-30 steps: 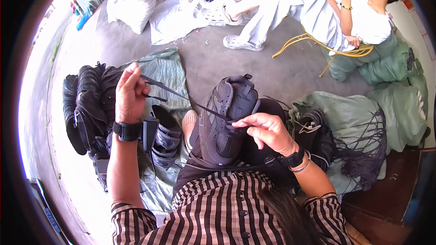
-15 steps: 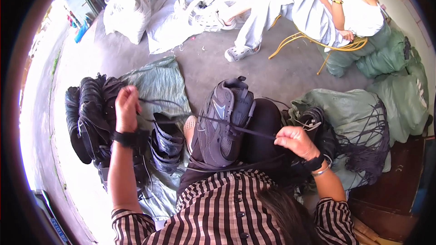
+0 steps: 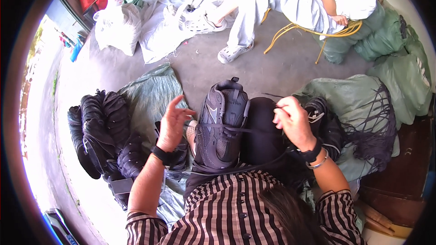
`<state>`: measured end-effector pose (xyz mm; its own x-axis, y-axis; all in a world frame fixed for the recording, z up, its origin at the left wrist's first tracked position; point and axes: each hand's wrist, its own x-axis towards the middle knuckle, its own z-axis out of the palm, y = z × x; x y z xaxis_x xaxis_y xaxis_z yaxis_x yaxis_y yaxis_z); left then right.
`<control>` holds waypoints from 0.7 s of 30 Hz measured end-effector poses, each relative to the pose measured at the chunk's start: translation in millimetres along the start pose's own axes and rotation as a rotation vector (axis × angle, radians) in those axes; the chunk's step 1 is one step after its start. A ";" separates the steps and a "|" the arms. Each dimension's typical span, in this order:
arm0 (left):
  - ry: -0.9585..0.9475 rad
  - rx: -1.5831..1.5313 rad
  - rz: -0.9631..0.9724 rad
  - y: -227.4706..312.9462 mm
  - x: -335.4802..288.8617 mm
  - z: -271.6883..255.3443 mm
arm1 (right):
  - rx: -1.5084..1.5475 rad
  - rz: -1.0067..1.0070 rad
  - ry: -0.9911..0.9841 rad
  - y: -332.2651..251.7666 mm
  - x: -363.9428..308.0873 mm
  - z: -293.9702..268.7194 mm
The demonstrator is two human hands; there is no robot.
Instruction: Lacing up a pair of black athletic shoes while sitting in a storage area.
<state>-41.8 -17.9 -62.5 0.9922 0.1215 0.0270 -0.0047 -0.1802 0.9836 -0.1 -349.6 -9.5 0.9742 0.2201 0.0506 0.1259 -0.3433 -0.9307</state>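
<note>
A dark grey sneaker with a mesh upper rests on my lap, its heel tab pointing away from me. A dark shoelace runs across it from side to side. My left hand is just left of the sneaker, index finger raised and fingers apart, close to the lace's left stretch. To the right of the sneaker, my right hand is curled, with the lace reaching its underside; the exact pinch point is hidden.
Dark shoes are piled on a green woven sheet at left. More dark shoes and a bundle of dark laces lie on green sacks at right. Ahead, a person sits on a yellow-framed chair near white bags.
My hands have come closer together, the left one moving right toward the sneaker and its fingers spreading. The lace stretched between them has dropped lower across the sneaker. The view has shifted slightly.
</note>
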 end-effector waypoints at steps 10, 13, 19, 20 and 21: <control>-0.087 -0.200 -0.165 33.4 -18.1 27.1 | -0.102 0.068 -0.395 -3.7 -7.8 36.7; -0.074 -0.248 -0.174 39.3 -18.7 30.4 | -0.092 0.074 -0.398 -4.3 -5.2 40.5; -0.206 -0.112 -0.295 46.8 -16.8 33.2 | -0.119 0.108 -0.380 -4.6 -1.2 43.4; -0.190 -0.144 -0.275 50.3 -18.4 34.4 | -0.120 0.183 -0.389 -6.3 0.0 43.6; -0.175 -0.175 -0.254 53.3 -19.6 34.2 | -0.121 0.181 -0.392 -5.4 -0.8 45.4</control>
<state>-57.3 -63.2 -16.7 0.9707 -0.0311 -0.2384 0.2387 0.0061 0.9711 -10.0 -306.4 -20.9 0.8406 0.4686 -0.2718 0.0041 -0.5073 -0.8618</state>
